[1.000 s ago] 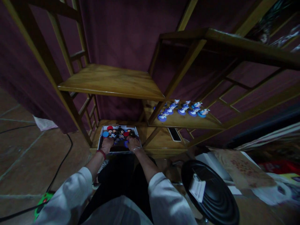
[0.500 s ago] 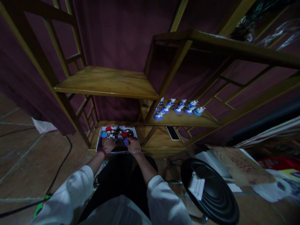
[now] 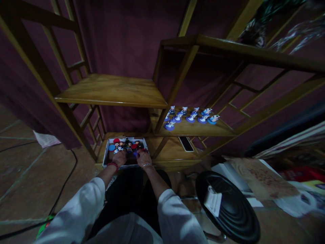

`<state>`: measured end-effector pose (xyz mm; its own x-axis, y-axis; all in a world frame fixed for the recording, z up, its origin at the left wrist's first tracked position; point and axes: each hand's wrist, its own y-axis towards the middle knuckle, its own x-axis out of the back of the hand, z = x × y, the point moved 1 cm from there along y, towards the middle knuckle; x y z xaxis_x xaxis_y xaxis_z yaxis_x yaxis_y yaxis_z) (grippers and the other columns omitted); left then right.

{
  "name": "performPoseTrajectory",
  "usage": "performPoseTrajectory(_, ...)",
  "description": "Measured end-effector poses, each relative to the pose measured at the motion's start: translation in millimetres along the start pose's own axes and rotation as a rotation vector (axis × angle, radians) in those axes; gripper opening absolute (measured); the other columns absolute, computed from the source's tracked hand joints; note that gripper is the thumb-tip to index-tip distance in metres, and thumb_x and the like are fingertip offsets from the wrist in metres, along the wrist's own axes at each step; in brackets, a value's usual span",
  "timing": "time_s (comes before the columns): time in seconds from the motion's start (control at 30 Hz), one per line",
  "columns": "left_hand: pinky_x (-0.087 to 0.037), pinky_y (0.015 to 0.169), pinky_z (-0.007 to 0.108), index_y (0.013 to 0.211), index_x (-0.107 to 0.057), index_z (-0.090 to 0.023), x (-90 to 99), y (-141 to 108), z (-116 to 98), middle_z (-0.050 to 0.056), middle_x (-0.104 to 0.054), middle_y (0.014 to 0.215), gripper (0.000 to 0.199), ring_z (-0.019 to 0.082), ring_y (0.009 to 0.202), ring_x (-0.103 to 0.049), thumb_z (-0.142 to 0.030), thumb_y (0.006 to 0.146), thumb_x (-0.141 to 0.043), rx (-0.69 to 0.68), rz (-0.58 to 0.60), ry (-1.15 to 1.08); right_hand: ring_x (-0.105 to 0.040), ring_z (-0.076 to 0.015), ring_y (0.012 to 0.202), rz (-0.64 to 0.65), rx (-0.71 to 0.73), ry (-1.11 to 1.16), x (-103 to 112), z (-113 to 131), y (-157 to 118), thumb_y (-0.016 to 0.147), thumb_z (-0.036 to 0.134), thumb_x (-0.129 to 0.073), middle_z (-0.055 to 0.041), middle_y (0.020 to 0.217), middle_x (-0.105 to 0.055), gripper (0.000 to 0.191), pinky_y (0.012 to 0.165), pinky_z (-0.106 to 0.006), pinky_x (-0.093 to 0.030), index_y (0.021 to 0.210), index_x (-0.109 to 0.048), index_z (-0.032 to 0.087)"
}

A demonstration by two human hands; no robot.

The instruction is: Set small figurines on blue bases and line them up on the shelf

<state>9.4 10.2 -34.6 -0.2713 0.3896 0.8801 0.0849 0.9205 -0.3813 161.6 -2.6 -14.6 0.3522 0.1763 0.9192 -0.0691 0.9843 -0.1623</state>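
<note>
A shallow white box (image 3: 105, 154) on the lowest shelf holds several small figurines (image 3: 129, 143) with red, blue and dark parts, lying close together. Over the box's near left part, my left hand (image 3: 119, 158) is closed, its fingertips down among the figurines beside a white and blue one (image 3: 117, 149). What it grips, if anything, is hidden. My right hand (image 3: 144, 158) reaches over the near right part, its fingers pinched on a figurine with a purple base (image 3: 135, 153), mostly covered by the fingers.
Several purple- and blue-based figurines (image 3: 191, 117) stand on the raised shelf at right. Below them lies a dark, white-edged flat object (image 3: 186, 144). A wooden shelf board (image 3: 111, 89) juts out above the box. A round black stool (image 3: 233, 206) with a white item stands at my right.
My left hand has moved slightly right and deeper among the figurines. My right hand stays near the same spot with the purple-based figurine. The view has shifted slightly.
</note>
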Motion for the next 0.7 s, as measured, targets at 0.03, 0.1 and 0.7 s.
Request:
performPoseTrajectory(0.03, -0.045, 0.074, 0.033, 0.112, -0.046, -0.01, 0.0, 1.1, 0.1, 0.018, -0.061, 0.102, 0.031, 0.025, 0.096, -0.059, -0.022, 0.086, -0.033, 0.003, -0.001, 0.002, -0.062, -0.0171, 0.09, 0.002, 0.003, 0.003, 0.2, -0.1, 0.2, 0.083, 0.023, -0.047, -0.0065, 0.096, -0.067, 0.022, 0.079, -0.025, -0.041, 0.102, -0.057, 0.021)
performPoseTrajectory(0.1, -0.045, 0.074, 0.033, 0.109, -0.048, -0.011, 0.3, 2.8, 0.7, 0.017, -0.061, 0.102, 0.03, 0.025, 0.096, -0.06, -0.02, 0.084, -0.035, 0.015, -0.011, 0.005, -0.061, -0.0169, 0.091, 0.004, 0.004, 0.004, 0.2, -0.3, 0.7, 0.083, 0.023, -0.047, -0.0063, 0.096, -0.067, 0.022, 0.079, -0.025, -0.041, 0.102, -0.057, 0.02)
performPoseTrajectory(0.7, -0.042, 0.081, 0.028, 0.12, -0.037, -0.015, 1.3, 2.7, 6.4, 0.012, -0.06, 0.11, 0.042, 0.021, 0.102, -0.058, -0.02, 0.079, -0.046, 0.008, -0.101, -0.148, -0.061, -0.0128, 0.091, -0.048, 0.015, 0.131, -2.0, -1.8, 2.8, 0.081, 0.023, -0.049, 0.0019, 0.096, -0.068, 0.021, 0.081, -0.022, -0.042, 0.099, -0.059, 0.026)
